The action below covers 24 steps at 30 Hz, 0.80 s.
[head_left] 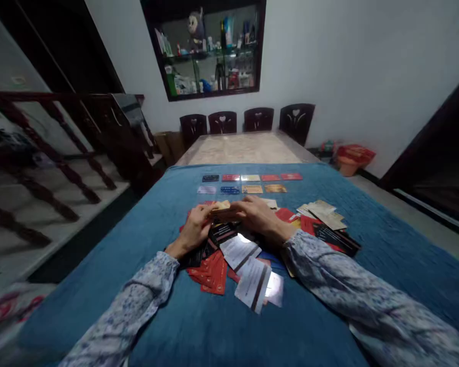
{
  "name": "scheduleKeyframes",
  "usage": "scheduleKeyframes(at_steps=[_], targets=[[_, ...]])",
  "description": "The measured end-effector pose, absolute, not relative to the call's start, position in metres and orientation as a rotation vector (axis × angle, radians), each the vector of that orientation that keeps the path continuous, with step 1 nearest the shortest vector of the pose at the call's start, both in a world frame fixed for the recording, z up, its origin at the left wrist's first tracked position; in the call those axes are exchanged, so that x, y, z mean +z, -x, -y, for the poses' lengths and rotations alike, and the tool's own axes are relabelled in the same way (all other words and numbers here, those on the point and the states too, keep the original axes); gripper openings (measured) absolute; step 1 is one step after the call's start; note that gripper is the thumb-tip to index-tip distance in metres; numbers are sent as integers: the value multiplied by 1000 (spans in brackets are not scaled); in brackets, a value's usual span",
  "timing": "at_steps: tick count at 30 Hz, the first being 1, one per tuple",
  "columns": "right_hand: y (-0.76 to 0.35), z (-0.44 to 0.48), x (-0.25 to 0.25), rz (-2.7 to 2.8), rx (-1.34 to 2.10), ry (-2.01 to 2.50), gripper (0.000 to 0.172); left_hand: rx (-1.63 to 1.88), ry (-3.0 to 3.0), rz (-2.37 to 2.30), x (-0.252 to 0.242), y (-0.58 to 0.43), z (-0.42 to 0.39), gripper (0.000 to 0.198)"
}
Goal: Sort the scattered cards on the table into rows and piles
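My left hand [194, 228] and my right hand [258, 214] meet over a loose heap of cards [237, 255] on a blue cloth [145, 265]. Both hands pinch the same tan card [222, 210] between them, the left at its left end, the right at its right end. Red, black and white cards lie scattered under my wrists. Beyond my hands two neat rows of cards [248, 183] lie face up on the cloth. A second small pile of pale and dark cards [327, 221] sits to the right of my right hand.
The cloth covers the near end of a long table [240, 148] with several dark chairs [247, 121] at its far end. A wooden stair railing [61, 153] runs along the left. A wall cabinet [210, 48] holds bottles. A red bag [354, 155] sits on the floor at right.
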State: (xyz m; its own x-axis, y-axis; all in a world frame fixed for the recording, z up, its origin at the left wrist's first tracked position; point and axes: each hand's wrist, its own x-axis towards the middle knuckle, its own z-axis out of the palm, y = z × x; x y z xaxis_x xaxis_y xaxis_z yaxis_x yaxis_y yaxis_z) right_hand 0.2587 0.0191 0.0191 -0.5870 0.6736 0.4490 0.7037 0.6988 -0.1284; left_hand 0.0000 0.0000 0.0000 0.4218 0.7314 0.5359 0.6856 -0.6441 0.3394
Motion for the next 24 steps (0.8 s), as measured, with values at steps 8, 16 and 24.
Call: scheduleKeyframes(at_steps=[8, 16, 24], targets=[[-257, -8, 21, 2502, -101, 1059, 43, 992, -2616, -1332, 2, 0, 1, 49], [-250, 0, 30, 2522, -126, 1152, 53, 1004, -2624, -1396, 1, -2, 1, 45], [-254, -4, 27, 2516, -239, 1130, 54, 1017, -2631, -1358, 6, -5, 5, 49]])
